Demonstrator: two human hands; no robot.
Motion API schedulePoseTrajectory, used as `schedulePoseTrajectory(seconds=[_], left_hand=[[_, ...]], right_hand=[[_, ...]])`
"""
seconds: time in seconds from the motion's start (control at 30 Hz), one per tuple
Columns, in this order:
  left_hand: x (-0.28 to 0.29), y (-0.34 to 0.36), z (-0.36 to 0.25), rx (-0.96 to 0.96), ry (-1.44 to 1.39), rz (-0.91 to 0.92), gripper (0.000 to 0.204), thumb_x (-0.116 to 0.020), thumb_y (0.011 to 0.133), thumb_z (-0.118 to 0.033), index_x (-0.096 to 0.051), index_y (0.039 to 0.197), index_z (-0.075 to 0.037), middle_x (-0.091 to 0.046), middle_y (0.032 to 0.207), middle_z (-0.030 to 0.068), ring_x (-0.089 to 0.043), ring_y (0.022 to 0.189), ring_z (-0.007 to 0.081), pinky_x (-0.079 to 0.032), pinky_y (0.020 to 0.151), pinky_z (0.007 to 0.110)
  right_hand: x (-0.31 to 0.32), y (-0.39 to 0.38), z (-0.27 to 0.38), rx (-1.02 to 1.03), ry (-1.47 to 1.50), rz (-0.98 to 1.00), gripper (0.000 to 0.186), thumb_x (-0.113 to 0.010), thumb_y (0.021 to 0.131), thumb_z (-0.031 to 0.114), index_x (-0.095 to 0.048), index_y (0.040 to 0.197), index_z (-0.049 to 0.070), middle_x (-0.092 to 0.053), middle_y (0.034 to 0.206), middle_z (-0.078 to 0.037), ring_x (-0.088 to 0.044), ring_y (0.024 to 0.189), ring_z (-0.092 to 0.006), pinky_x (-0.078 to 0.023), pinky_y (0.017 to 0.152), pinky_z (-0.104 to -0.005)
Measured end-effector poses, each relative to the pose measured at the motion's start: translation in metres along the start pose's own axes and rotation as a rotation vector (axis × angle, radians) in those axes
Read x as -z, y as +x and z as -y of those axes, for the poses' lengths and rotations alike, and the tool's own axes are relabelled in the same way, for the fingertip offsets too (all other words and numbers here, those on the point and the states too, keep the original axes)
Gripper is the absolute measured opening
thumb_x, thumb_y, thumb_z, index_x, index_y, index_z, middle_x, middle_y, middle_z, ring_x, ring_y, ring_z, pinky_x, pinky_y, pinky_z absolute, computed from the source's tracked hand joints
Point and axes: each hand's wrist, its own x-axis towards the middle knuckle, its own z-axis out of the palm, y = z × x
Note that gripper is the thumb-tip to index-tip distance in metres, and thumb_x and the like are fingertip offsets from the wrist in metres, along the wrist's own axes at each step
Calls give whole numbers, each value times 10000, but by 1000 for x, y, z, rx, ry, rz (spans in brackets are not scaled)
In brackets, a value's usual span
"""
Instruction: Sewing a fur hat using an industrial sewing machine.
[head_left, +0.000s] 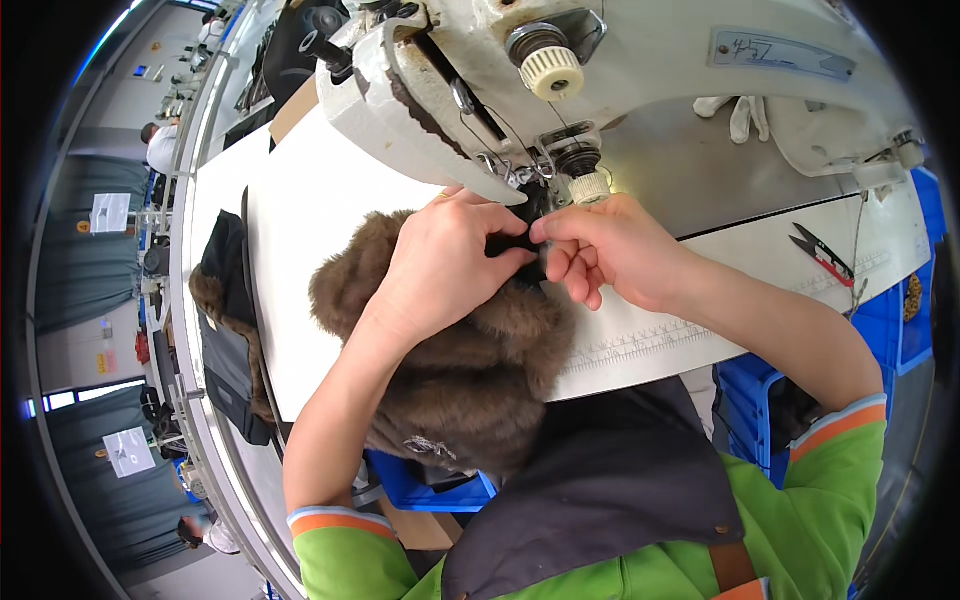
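A brown fur piece (450, 375) hangs over the front edge of the sewing table, its dark cloth part (520, 240) running up under the head of the sewing machine (650, 50). Thumb and fingers of my left hand (445, 262) pinch that dark cloth just in front of the presser foot. Close beside it, on the right, my right hand (615, 250) has its thumb and forefinger pressed together at the needle area, the other fingers curled. What sits between those fingertips is too small to make out. The machine's head partly hides the needle.
Red-and-black thread snips (825, 258) lie on the white tabletop (650, 345) at right, and white gloves (742, 115) lie behind the machine. Another fur-trimmed dark piece (235, 330) is at the left edge. Blue bins (745, 400) stand below. People work far left.
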Motion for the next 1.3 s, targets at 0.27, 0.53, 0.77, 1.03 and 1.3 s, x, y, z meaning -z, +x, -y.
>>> schedulePoseTrajectory(seconds=[0.27, 0.53, 0.77, 1.03, 1.3], left_hand=[[-7, 11, -13, 144, 83, 29, 119, -719, 709, -93, -726, 791, -8, -674, 735, 168, -658, 763, 322, -530, 706, 403], [-6, 14, -5, 43, 11, 57, 123, -694, 718, -77, -723, 800, 10, -686, 724, 166, -678, 697, 314, -545, 688, 377], [-9, 10, -4, 81, 15, 16, 150, -691, 716, -122, -727, 809, -10, -682, 694, 151, -669, 651, 297, -545, 668, 355], [6, 9, 0, 403, -290, 21, 191, -740, 788, -131, -719, 920, 6, -686, 789, 20, -583, 712, 70, -492, 691, 228], [-3, 10, -11, 322, -162, 19, 196, -737, 782, -146, -712, 899, 9, -673, 745, 22, -554, 657, 66, -484, 640, 240]], right_hand=[[0, -2, -6, 13, -19, -26, 219, -578, 906, 171, -621, 854, -37, -656, 747, -136, -612, 523, -167, -491, 424, -286], [3, -20, -14, 90, -52, 176, 519, -518, 952, 163, -376, 1384, -87, -663, 831, -132, -636, 604, -164, -529, 523, -277], [-2, -18, -28, 187, 2, 55, 551, -513, 971, 136, -310, 1444, -62, -627, 1089, -165, -647, 759, -163, -532, 629, -292], [-14, -20, -5, -69, 181, 120, 672, -535, 947, 123, -189, 1516, 36, -533, 1200, -106, -641, 792, -194, -539, 672, -312], [1, -11, -3, -122, -97, 278, 680, -551, 910, 118, -212, 1496, 54, -559, 1004, -62, -638, 609, -167, -520, 501, -284]])
